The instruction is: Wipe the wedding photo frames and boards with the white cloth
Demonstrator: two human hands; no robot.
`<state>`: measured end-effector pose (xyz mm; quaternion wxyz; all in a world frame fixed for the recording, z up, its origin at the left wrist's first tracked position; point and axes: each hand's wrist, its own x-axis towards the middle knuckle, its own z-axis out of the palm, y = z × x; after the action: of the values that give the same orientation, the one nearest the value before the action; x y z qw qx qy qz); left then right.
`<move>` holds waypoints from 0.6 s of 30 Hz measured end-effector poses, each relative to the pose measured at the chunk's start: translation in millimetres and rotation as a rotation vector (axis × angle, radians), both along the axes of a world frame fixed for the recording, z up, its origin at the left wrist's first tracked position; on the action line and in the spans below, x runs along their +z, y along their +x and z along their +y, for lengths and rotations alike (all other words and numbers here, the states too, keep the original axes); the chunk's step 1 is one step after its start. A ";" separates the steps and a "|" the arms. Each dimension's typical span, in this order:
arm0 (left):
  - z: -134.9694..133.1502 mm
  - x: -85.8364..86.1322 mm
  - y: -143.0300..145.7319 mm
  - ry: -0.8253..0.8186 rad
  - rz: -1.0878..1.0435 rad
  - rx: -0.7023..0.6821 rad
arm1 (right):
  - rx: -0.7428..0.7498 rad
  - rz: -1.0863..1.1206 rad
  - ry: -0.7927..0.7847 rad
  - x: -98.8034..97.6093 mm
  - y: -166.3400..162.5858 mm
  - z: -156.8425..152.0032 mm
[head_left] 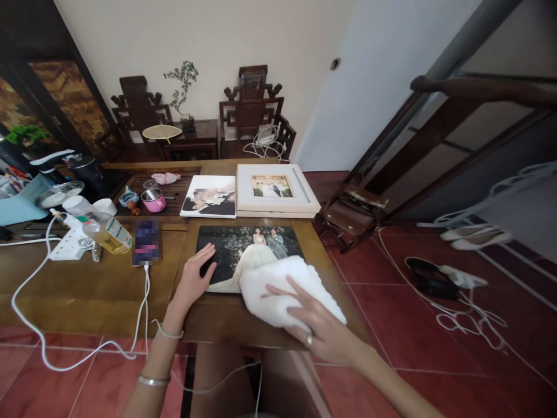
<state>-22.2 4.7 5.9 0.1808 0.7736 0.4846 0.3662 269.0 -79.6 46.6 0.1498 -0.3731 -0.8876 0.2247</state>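
Note:
A dark wedding photo panel (243, 247) lies flat on the wooden table (108, 278) in front of me. My left hand (195, 277) rests flat on its left edge, fingers stretched out. My right hand (315, 322) presses a folded white towel (282, 284) onto the panel's lower right part, fingers spread over the cloth. The towel hides that corner of the picture.
Behind the panel lie a second photo print (209, 196) and a white framed photo (275, 190). To the left are a phone (146, 242) on a white cable, a power strip (69, 244), a bottle (107, 232), a pink cup (154, 200) and bowls. Carved chairs stand at the back; cables and shoes lie on the red tile floor at right.

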 end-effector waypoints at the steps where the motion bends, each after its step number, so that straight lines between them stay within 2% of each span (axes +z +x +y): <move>1: 0.1 0.3 0.1 0.001 0.000 -0.001 | -0.054 0.001 -0.012 -1.7 -0.5 11.3; 5: 0.5 1.1 0.3 0.000 -0.001 -0.004 | -0.287 -0.004 -0.021 -8.2 -13.2 78.0; 8: 1.0 0.7 -0.8 0.006 -0.010 -0.004 | -0.355 0.023 0.041 -6.1 -36.5 127.0; 10: 1.3 -0.2 -1.6 0.010 -0.019 -0.005 | -0.343 0.040 0.077 -3.0 -54.4 145.9; 12: 1.7 -1.1 -2.1 0.013 -0.031 -0.006 | -0.308 0.048 0.102 -1.4 -69.3 148.4; 14: 2.0 -1.8 -2.0 0.014 -0.040 -0.006 | -0.241 0.051 0.116 -1.9 -77.9 134.2; 18: 2.0 -1.3 -0.6 0.003 -0.021 -0.023 | -0.034 0.078 0.133 -3.2 -72.7 72.6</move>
<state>-22.9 6.8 4.6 0.1889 0.7755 0.4731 0.3729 196.3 -7.1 43.4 0.2126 -0.3682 -0.8876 0.1772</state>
